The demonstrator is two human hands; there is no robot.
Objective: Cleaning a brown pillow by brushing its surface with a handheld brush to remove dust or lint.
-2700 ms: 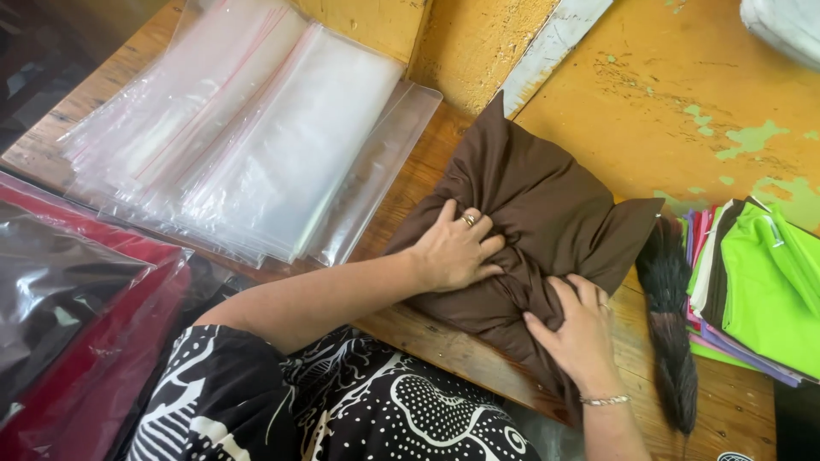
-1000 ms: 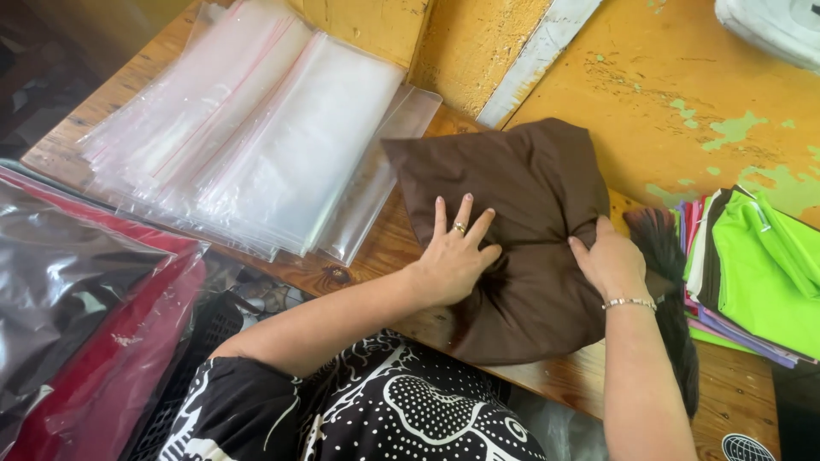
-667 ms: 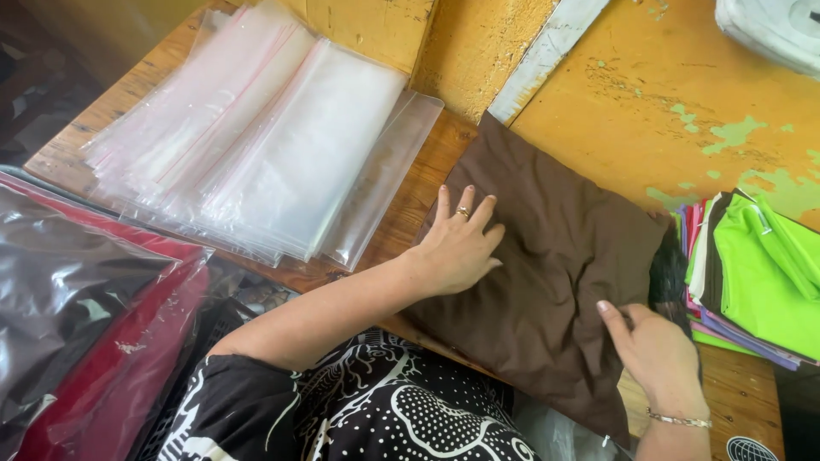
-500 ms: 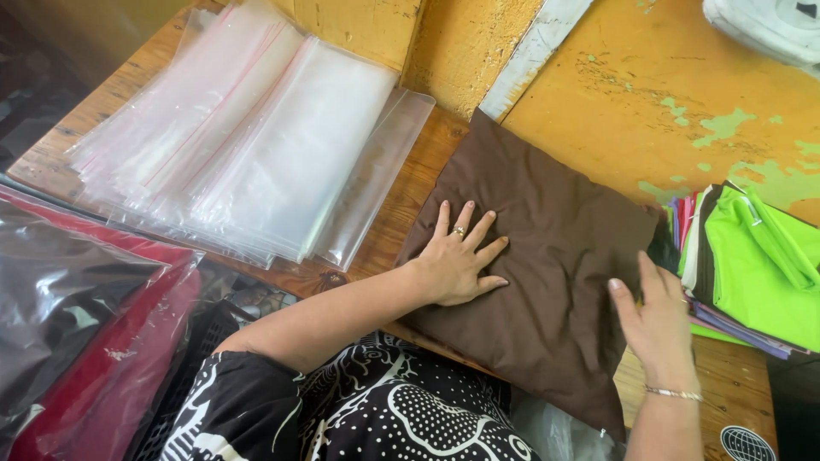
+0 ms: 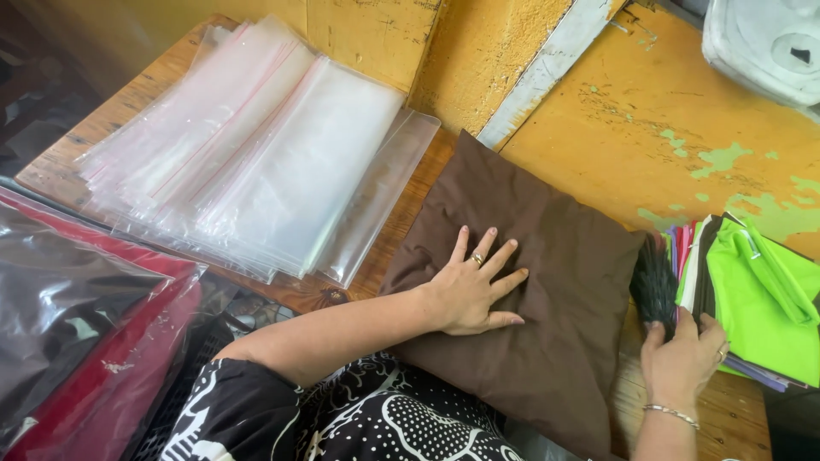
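Observation:
A folded brown cloth [image 5: 547, 256] lies flat as a square on the wooden table [image 5: 393, 239]. My left hand [image 5: 474, 286] rests flat on its middle, fingers spread, a ring on one finger. My right hand [image 5: 683, 358], with a bracelet on the wrist, sits just right of the cloth, its fingers curled around the lower end of a dark feather brush [image 5: 656, 282]. The brush lies between the brown cloth and a stack of folded cloths.
A pile of clear zip bags [image 5: 248, 154] covers the table's left half. Bagged red and dark cloths [image 5: 77, 316] lie at the lower left. A stack of folded coloured cloths with bright green on top [image 5: 760, 290] sits at the right. A yellow wall [image 5: 666, 111] stands behind, with a white object [image 5: 760, 43] top right.
The bunched brown cloth was turned over and smoothed into a flat square. My right hand left the cloth and moved right onto the feather brush. My left hand stayed pressed on the cloth.

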